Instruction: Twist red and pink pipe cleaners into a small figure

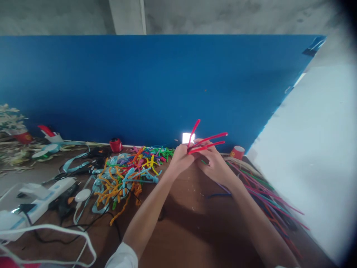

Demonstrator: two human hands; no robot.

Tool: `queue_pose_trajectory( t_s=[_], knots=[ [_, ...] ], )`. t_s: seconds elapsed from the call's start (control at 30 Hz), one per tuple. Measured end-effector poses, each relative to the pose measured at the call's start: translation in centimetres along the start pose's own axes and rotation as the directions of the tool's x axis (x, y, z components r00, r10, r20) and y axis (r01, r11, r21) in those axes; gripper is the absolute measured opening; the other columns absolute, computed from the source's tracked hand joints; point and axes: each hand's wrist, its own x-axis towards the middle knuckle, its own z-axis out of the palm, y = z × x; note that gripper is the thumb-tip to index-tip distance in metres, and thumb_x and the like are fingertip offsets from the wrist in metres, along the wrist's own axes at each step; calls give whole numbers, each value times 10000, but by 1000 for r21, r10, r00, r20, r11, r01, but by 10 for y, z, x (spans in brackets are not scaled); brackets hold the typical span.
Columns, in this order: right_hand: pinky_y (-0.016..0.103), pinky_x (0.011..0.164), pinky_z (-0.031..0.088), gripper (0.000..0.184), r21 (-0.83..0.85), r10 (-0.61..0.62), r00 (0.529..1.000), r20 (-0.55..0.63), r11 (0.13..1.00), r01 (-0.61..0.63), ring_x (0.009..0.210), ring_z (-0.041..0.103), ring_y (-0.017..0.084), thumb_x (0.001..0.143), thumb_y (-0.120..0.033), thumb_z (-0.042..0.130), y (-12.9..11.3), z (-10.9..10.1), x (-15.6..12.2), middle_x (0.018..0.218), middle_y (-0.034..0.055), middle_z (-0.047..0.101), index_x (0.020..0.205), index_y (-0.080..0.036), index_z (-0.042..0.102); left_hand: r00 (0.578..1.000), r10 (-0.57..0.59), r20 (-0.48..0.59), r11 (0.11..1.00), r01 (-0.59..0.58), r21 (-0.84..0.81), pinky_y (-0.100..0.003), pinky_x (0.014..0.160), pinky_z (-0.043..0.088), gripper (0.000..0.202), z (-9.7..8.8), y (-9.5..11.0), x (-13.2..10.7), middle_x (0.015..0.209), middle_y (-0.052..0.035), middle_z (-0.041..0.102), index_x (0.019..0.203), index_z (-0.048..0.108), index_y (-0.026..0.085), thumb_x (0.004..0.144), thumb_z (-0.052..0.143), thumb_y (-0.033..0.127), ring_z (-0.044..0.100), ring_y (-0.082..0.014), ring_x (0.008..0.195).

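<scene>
Both of my hands meet above the brown table (189, 223), near the blue back wall. My left hand (181, 158) is closed around the base of red pipe cleaners (208, 143), whose ends stick up and to the right. My right hand (213, 160) pinches the same red pipe cleaners from the right side. A pile of twisted pipe cleaners in many colours (131, 171) lies just left of my left hand. Straight pipe cleaners in several colours (264, 193) lie along the table to the right of my right forearm.
A white power strip (44, 197) with cables and a black glue gun (65, 204) lie at the left. Light blue ribbon (75, 160) trails behind them. Small red cups stand by the blue wall (115, 145) (237, 152). A white board (315, 156) bounds the right side.
</scene>
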Motion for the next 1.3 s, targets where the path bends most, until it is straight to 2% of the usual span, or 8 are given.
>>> queue_pose_trajectory(
  t_s=[0.27,0.5,0.7,0.87,1.0,1.13,1.23,1.3],
  knots=[
    [419,867,539,407,-38,56,998,-6,998,-56,1030,613,250,844,-140,567,-4,-3,-2,1182,88,607,1226,-277,613,999,14,39,988,-19,155,-220,540,307,198,-9,1,-2,645,-9,574,711,659,138,807,553,274,474,-131,610],
    [441,848,537,441,-186,97,995,-14,978,-98,1060,629,289,842,-182,583,-2,1,-1,1195,94,637,1271,-284,579,997,78,11,953,-78,292,-256,576,349,174,-10,-2,2,717,-70,667,759,687,145,819,558,245,552,-183,637],
    [450,861,533,446,-215,90,996,-29,972,-94,1109,604,306,828,-165,584,-3,2,-2,1224,112,611,1264,-257,565,990,139,13,951,-137,279,-263,625,376,209,-8,-6,3,811,-74,696,860,688,162,819,483,170,601,-201,717],
    [412,838,527,382,-142,34,998,-60,989,-42,1051,600,263,859,-144,548,-7,-1,0,1152,94,613,1220,-269,567,999,21,-41,982,-13,190,-243,542,283,205,-8,-7,1,592,-1,529,677,616,150,823,519,258,435,-123,566],
    [335,744,516,224,-44,38,986,-164,998,-46,900,614,197,895,-165,534,-9,-4,0,1086,67,623,1103,-245,561,997,-8,-72,996,15,93,-243,516,226,281,-5,-10,2,538,41,391,648,579,146,848,531,338,324,-86,526],
    [298,663,512,214,110,158,955,-249,985,-134,869,633,189,901,-260,592,-4,-4,0,1041,58,631,1103,-235,528,1000,-14,-7,998,14,-57,-224,503,276,310,-3,-9,1,547,42,444,712,589,146,860,551,416,388,-78,504],
    [324,746,538,296,253,219,950,-221,954,-161,969,648,208,914,-325,602,1,-2,0,1116,71,650,1188,-239,532,987,2,158,993,17,-119,-223,507,340,327,-2,-4,-1,521,32,476,656,560,146,855,565,406,443,-82,488],
    [333,775,538,242,299,234,952,-195,939,-169,944,657,201,932,-348,580,3,-2,0,1098,66,670,1145,-233,585,961,-2,278,993,34,-109,-226,520,377,287,-1,0,-2,540,16,519,654,564,145,840,583,363,488,-90,504]
  ],
)
